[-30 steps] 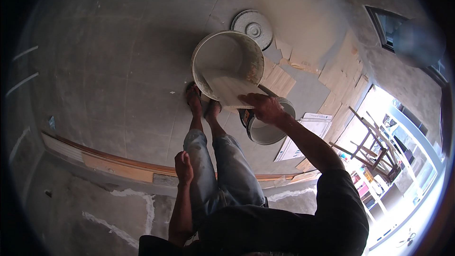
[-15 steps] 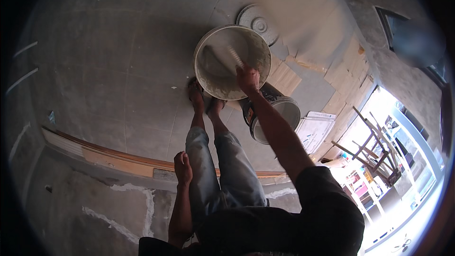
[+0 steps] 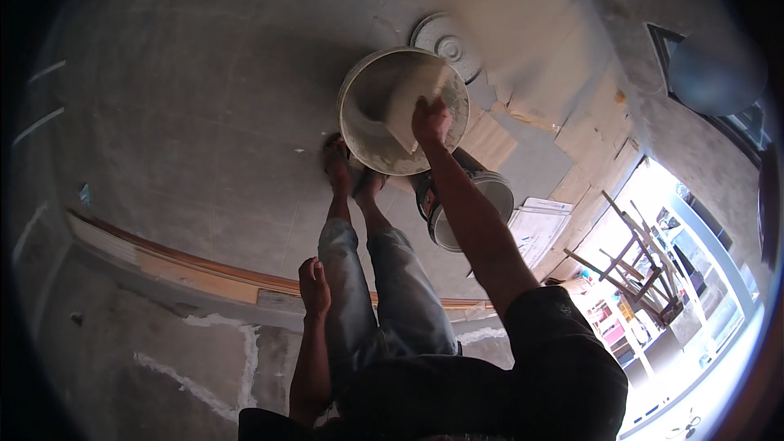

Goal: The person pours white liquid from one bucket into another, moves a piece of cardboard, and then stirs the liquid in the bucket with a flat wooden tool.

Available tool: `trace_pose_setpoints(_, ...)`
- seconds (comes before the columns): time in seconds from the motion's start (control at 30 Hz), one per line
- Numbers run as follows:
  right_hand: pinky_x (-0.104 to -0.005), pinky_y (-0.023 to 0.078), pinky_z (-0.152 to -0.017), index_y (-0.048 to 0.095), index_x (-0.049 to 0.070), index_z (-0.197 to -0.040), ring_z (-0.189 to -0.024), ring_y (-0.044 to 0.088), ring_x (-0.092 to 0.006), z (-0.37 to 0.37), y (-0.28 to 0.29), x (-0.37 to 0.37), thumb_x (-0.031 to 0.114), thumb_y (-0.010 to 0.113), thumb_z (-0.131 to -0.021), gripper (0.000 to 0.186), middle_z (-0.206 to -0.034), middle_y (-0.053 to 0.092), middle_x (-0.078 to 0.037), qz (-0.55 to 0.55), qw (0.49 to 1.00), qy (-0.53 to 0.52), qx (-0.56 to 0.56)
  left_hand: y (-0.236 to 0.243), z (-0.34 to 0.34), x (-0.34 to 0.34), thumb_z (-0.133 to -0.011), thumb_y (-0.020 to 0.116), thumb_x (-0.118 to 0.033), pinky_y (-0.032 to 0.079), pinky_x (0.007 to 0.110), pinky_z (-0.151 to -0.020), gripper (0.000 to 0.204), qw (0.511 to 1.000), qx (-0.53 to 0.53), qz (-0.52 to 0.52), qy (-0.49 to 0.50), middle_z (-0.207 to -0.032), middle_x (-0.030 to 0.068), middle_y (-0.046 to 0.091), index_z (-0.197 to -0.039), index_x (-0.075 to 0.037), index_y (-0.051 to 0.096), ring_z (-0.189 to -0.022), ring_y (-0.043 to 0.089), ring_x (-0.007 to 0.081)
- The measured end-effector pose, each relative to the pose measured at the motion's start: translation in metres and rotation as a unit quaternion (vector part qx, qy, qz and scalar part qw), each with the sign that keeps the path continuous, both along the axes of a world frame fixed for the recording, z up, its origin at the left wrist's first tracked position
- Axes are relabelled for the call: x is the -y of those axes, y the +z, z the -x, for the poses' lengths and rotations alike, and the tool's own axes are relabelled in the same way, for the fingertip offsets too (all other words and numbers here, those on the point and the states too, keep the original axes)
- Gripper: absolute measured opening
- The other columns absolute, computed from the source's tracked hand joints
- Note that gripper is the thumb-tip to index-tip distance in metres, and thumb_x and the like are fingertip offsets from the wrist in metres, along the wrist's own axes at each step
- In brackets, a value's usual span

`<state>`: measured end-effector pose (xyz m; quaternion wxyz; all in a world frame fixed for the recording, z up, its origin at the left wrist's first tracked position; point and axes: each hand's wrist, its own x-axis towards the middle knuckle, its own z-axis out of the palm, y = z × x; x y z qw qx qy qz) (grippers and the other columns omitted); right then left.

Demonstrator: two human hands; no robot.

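Note:
My right hand [image 3: 432,120] is closed on a broad, pale, flat-looking tool [image 3: 406,106], blurred, its exact kind unclear. The tool is inside the opening of a large round bucket [image 3: 349,132], whose inner wall is smeared with pale grey residue. What lies at the bottom is mostly hidden by the hand, tool and shadow. My left hand [image 3: 314,287] hangs beside my left thigh with its fingers curled and nothing visible in them. A second, smaller bucket [image 3: 496,190] stands just right of the large one, partly behind my right forearm.
A round grey lid [image 3: 447,45] lies beyond the large bucket. Cardboard sheets [image 3: 490,145] and a white panel [image 3: 535,224] cover floor on the right. Wooden furniture with upturned legs [image 3: 641,269] stands by the bright doorway. Behind my feet runs a wooden strip [image 3: 196,269] along a patched wall.
My right hand has shifted slightly right and turned the tool, which swung from the bucket's left side toward its middle and right. My left hand has barely moved.

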<state>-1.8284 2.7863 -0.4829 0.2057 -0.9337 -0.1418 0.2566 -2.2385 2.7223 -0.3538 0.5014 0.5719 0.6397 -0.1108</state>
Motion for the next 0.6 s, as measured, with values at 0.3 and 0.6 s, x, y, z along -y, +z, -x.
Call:
trace_pose_setpoints(0.3,-0.0417,0.051,-0.081,0.056,0.024,-0.12,-0.095,0.062,-0.0259,-0.019,0.02,0.006,0.015,0.051,-0.082,0.04,-0.102,0.06,-0.009,0.075,0.714,0.695,-0.019,-0.003,0.003,0.005,-0.098,0.038,-0.034,0.038,0.04,-0.096,0.044,1.0,-0.009,0.016,-0.002,-0.117,0.0205,0.052,-0.116,0.004,0.052,-0.111,0.049,0.0336)
trace_pose_setpoints(0.6,-0.0439,0.048,-0.086,0.061,0.017,-0.113,-0.098,0.061,-0.0335,-0.008,0.0,0.018,0.026,0.056,-0.084,0.031,-0.106,0.063,-0.015,0.06,0.976,0.207,-0.041,-0.002,0.008,0.002,-0.098,0.038,-0.033,0.038,0.04,-0.096,0.043,1.0,-0.001,-0.001,-0.005,-0.118,0.0202,0.051,-0.116,0.003,0.051,-0.112,0.048,0.0335)
